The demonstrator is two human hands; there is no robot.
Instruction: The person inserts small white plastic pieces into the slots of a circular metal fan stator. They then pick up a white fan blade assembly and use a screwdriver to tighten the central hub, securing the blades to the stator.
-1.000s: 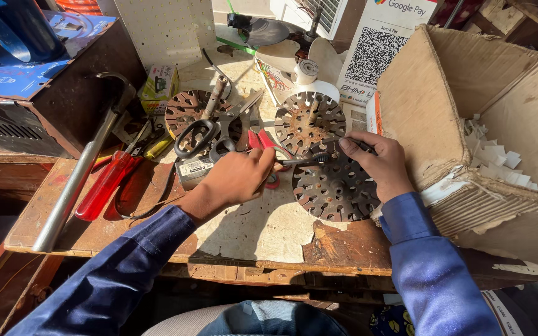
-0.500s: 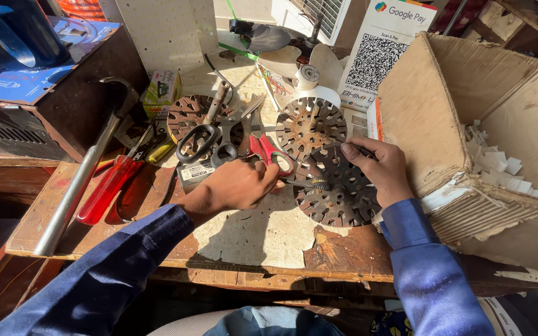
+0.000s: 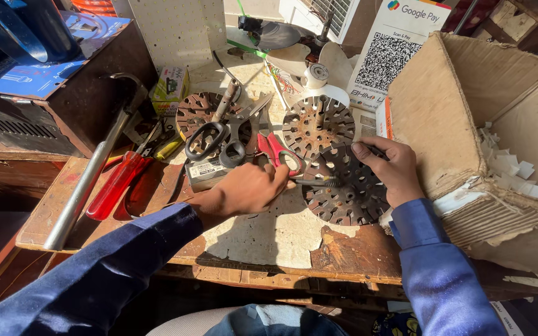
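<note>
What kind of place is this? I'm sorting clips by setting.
Probably a small fan or motor repair bench: round slotted metal discs under the hands, a white fan blade behind, red-handled pliers on the worn wooden worktop.

Rusty matt metal disc [image 3: 344, 193] on worn, rough wooden bench [image 3: 281, 242].

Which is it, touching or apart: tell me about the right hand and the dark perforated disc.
Touching. The head view shows the right hand gripping the dark perforated disc by its right edge, fingers curled over the rim.
</note>
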